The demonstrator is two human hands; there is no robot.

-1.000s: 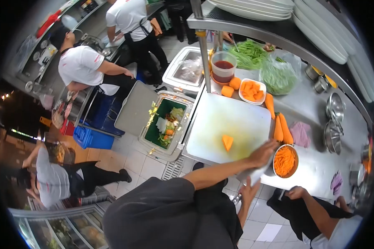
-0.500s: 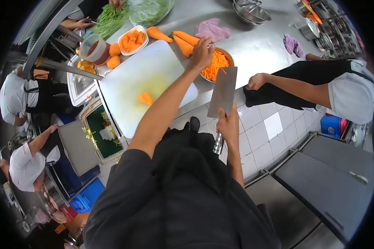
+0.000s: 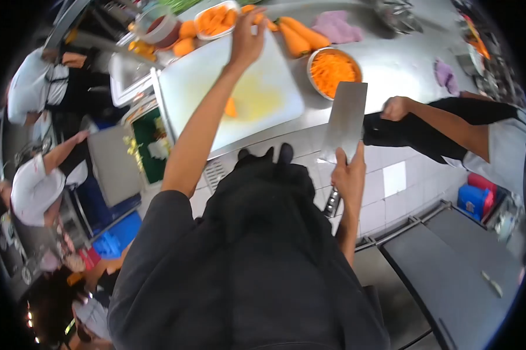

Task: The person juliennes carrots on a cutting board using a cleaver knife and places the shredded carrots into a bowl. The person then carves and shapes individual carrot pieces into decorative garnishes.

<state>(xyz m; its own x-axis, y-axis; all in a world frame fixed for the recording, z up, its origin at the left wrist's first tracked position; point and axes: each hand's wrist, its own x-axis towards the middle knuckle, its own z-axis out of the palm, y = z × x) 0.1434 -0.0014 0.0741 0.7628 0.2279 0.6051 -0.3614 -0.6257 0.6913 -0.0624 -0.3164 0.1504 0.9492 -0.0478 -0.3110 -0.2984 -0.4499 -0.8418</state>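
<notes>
My right hand (image 3: 349,175) is wrapped round the handle of a cleaver (image 3: 345,119), whose broad blade points up and away, just in front of a metal bowl (image 3: 359,65) of shredded carrot (image 3: 331,70). My left hand (image 3: 248,44) reaches over the far edge of the white cutting board (image 3: 268,111), fingers stretched out above a whole carrot (image 3: 272,25) beside a white tub of carrot chunks (image 3: 215,21). The hand partly covers that carrot. A cut carrot piece (image 3: 231,108) lies on the stained board, partly hidden by my left forearm.
More whole carrots (image 3: 301,38) and a purple cloth (image 3: 337,27) lie on the steel counter. A co-worker's hand (image 3: 396,108) is close to the cleaver on the right. An open green-lined bin (image 3: 149,140) stands left of the board. Other people work at the left.
My left hand has moved from the bowl of shredded carrot leftward to the carrot by the tub. The cleaver stays in my right hand. The camera view has shifted.
</notes>
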